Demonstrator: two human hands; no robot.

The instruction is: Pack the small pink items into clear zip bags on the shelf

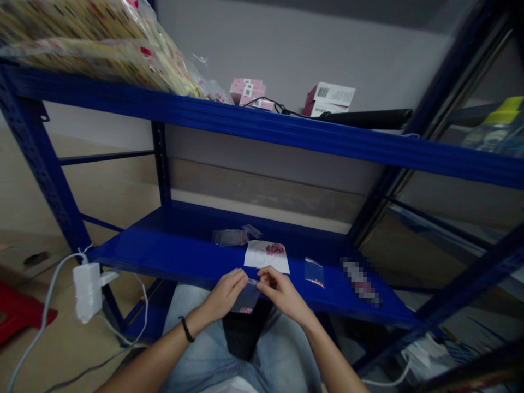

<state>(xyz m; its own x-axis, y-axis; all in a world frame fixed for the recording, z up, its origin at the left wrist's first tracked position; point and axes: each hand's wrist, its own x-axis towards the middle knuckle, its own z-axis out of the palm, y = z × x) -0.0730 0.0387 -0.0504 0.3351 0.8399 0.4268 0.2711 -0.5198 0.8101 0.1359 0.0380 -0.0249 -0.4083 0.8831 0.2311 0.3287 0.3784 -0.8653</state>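
Note:
My left hand point(224, 295) and my right hand point(281, 292) both pinch the top edge of a small clear plastic bag point(245, 300) with a few pink bits at its bottom. I hold it over my lap, just in front of the lower blue shelf point(180, 256). On that shelf, right behind my hands, lies a white sheet of paper point(262, 257) with a small heap of pink beads point(275, 249) on it. Another small filled clear bag point(314, 272) lies to the right of the paper. Several empty clear bags point(231, 236) lie further back.
A white power adapter point(87, 290) with cables hangs at the shelf's left corner. The upper shelf point(286, 131) carries patterned packets point(102, 43), pink and white boxes point(329, 98) and a long black object point(368, 117). A red thing point(18, 314) lies on the floor at left.

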